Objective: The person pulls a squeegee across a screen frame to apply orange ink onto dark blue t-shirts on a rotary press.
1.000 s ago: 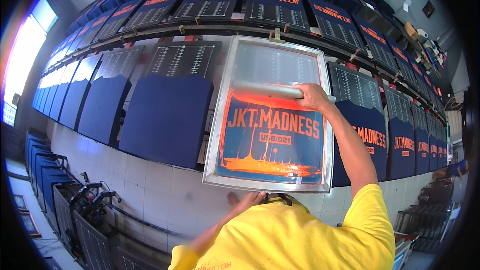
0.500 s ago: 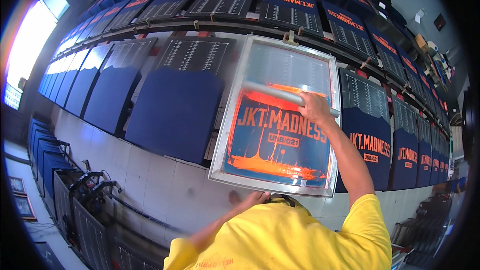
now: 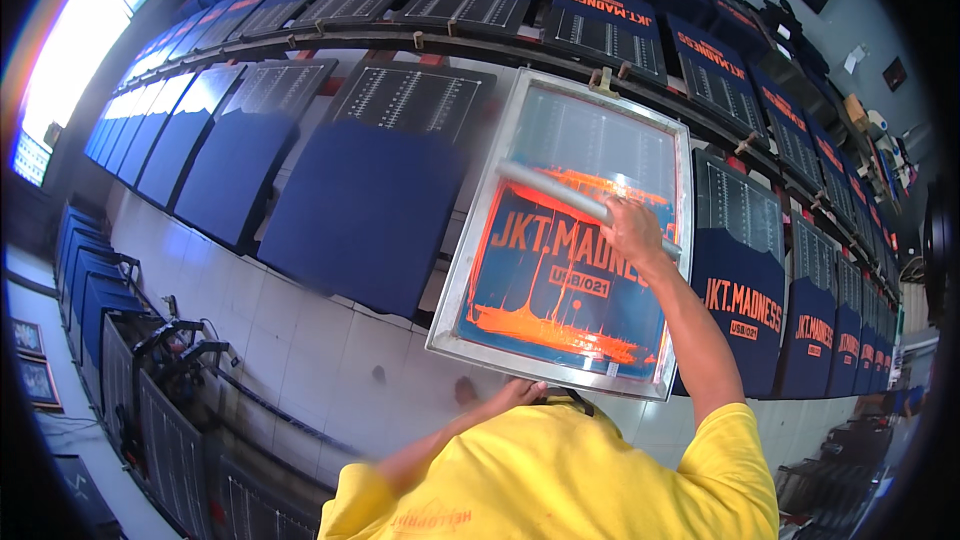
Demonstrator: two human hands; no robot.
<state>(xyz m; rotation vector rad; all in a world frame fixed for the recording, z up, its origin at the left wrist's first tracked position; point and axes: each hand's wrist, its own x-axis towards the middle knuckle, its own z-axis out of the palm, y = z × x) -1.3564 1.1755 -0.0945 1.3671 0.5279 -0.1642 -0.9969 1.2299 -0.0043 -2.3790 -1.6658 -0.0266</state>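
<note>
A silver-framed printing screen lies over one of the boards, its clear mesh showing dark blue fabric and orange lettering. Orange ink forms a band at the screen's middle and a smeared strip near its close end. My right hand is closed around a long grey squeegee, which lies slantwise across the mesh at the upper ink band. My left hand is at the screen's near edge, its fingers closed at the rim and partly hidden by the yellow shirt.
Left of the screen lies a board with a plain blue shirt. Blue shirts with orange lettering line the right side. Behind runs a dark rail with another row of printed shirts. Dark equipment stands at lower left.
The view has shifted, so the screen and boards appear further right. The squeegee now slants more, its right end nearer to me, still in my right hand. My left hand stays at the rim.
</note>
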